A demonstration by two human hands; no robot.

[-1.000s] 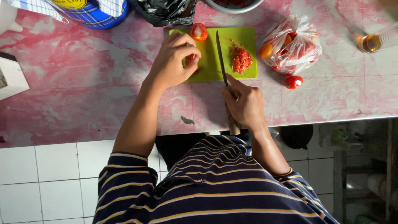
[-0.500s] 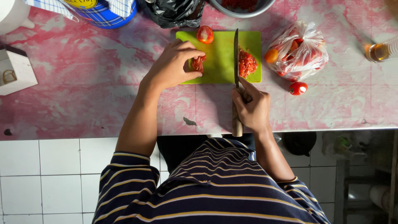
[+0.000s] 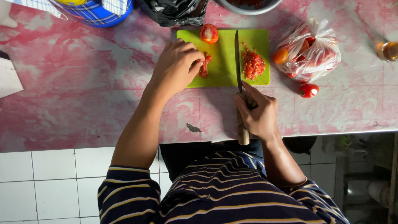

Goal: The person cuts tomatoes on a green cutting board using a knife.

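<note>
A green cutting board (image 3: 223, 70) lies on a pink marbled counter. My left hand (image 3: 176, 66) presses sliced tomato pieces (image 3: 204, 66) against the board's left part. My right hand (image 3: 259, 114) grips the wooden handle of a long knife (image 3: 237, 58), whose blade lies across the board's middle. To the blade's right sits a heap of chopped tomato (image 3: 253, 64). A tomato half (image 3: 209, 33) rests at the board's far edge.
A clear plastic bag of tomatoes (image 3: 309, 49) sits right of the board, with a loose tomato (image 3: 308, 90) beside it. A black bag (image 3: 172, 10), a metal bowl (image 3: 248, 5) and a blue checked container (image 3: 97, 12) line the back. A glass (image 3: 389, 50) stands far right.
My left hand has flattened onto the tomato pieces, closing over them. The knife blade stays near the board's middle, beside the chopped heap. The view has shifted slightly.
</note>
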